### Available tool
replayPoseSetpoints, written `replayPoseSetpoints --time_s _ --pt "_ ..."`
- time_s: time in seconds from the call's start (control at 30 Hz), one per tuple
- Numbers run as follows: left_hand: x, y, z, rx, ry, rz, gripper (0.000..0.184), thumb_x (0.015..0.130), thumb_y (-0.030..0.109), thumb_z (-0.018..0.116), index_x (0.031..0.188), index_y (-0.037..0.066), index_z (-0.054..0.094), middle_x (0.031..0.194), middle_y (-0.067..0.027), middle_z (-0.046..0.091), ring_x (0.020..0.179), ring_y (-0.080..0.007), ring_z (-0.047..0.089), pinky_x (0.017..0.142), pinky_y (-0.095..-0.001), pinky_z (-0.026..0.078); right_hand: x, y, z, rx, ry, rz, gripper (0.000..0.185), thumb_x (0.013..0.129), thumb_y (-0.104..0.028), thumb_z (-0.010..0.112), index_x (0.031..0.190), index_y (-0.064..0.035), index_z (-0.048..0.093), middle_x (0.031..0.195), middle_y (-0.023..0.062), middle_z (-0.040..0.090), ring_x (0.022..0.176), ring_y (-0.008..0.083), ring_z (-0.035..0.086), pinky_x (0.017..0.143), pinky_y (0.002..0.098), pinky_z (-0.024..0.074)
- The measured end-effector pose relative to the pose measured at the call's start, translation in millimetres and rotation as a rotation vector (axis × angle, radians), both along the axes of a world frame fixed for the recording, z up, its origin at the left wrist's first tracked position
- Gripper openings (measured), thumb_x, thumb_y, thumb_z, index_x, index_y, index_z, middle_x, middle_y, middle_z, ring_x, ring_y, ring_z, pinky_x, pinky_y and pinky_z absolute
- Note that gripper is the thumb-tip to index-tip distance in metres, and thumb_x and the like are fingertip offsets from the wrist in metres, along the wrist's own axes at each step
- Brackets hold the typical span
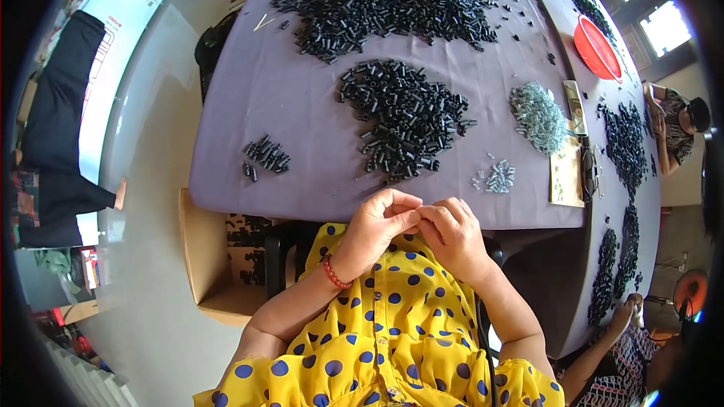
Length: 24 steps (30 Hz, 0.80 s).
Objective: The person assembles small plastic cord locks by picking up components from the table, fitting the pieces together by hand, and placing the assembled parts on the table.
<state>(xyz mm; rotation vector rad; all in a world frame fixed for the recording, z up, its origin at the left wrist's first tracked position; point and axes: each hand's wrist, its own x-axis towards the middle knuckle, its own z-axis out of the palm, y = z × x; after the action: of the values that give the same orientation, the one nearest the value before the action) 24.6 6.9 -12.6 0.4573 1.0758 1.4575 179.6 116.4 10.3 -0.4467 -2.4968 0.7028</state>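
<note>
My left hand (pixel 379 230) and my right hand (pixel 455 234) meet just in front of the table's near edge, fingertips pinched together. Whatever they hold is hidden by the fingers or too small to name. Right beyond them lies a heap of short black tubes (pixel 407 117). To the left is a small cluster of black pieces (pixel 266 157), some lined up side by side. Small clear pieces (pixel 500 178) lie in a little group to the right, with a bigger heap of clear pieces (pixel 538 117) behind them.
A larger heap of black pieces (pixel 392 11) covers the table's far part. At right are a yellowish card (pixel 566 173), glasses (pixel 592 172) and a red basin (pixel 597 48). Two people sit along the right side. An open cardboard box (pixel 197 256) stands at lower left.
</note>
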Motion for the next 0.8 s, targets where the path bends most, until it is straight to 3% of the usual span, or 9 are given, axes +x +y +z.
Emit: replayPoseSetpoints --time_s 0.03,0.13,0.27,0.37,0.67,0.8 --pt "1.1 0.1 -0.6 -0.008 0.039 0.019 0.016 0.103 0.009 0.064 0.117 0.000 0.064 0.110 -0.0071 0.069 0.099 -0.0131 0.069 0.090 -0.0268 0.059 2.9 3.2 1.6 -0.092 0.004 0.014 0.024 0.083 -0.001 0.074 0.106 -0.0032 0.069 0.090 0.0105 0.066 0.081 0.0323 0.063 0.075 0.0407 0.0516" --pt "-2.3 -0.5 -9.3 0.026 0.034 0.031 0.017 0.103 0.010 0.064 0.117 0.000 0.064 0.108 -0.0067 0.070 0.097 -0.0133 0.070 0.088 -0.0268 0.059 17.8 14.9 -5.2 -0.051 0.022 -0.252 0.024 0.085 0.001 0.072 0.108 -0.0033 0.070 0.090 0.0102 0.066 0.082 0.0316 0.062 0.074 0.0408 0.0510" --pt "-7.3 -1.4 -1.0 -0.046 0.197 -0.017 0.017 0.103 0.012 0.065 0.117 0.001 0.064 0.104 -0.0045 0.070 0.092 -0.0116 0.069 0.082 -0.0249 0.058 40.8 32.9 -19.0 0.351 -0.066 -0.434 0.024 0.088 0.000 0.071 0.111 -0.0064 0.070 0.093 0.0064 0.066 0.089 0.0255 0.062 0.082 0.0388 0.0455" --pt "-3.8 -0.9 -3.0 -0.012 0.189 -0.019 0.018 0.102 0.010 0.066 0.117 0.002 0.063 0.103 -0.0040 0.069 0.092 -0.0110 0.069 0.080 -0.0240 0.057 43.1 33.7 -28.0 0.336 -0.073 -0.503 0.019 0.089 -0.003 0.071 0.108 -0.0078 0.069 0.092 0.0058 0.065 0.089 0.0249 0.062 0.082 0.0382 0.0444" --pt "-3.0 -0.7 -4.6 0.025 0.086 -0.022 0.017 0.102 0.005 0.065 0.117 0.001 0.064 0.111 -0.0064 0.069 0.097 -0.0133 0.069 0.088 -0.0272 0.059 34.2 39.7 -32.5 0.080 -0.144 -0.613 0.011 0.092 -0.009 0.070 0.098 -0.0081 0.061 0.091 0.0086 0.064 0.089 0.0311 0.061 0.083 0.0433 0.0448" --pt "-3.5 -0.4 -0.4 0.023 -0.020 -0.048 0.017 0.103 0.005 0.063 0.119 0.000 0.064 0.114 -0.0074 0.069 0.102 -0.0150 0.070 0.090 -0.0275 0.059 34.3 43.6 -30.7 0.088 -0.212 -0.602 0.012 0.091 -0.010 0.070 0.096 -0.0074 0.060 0.091 0.0095 0.063 0.090 0.0321 0.061 0.083 0.0434 0.0450"
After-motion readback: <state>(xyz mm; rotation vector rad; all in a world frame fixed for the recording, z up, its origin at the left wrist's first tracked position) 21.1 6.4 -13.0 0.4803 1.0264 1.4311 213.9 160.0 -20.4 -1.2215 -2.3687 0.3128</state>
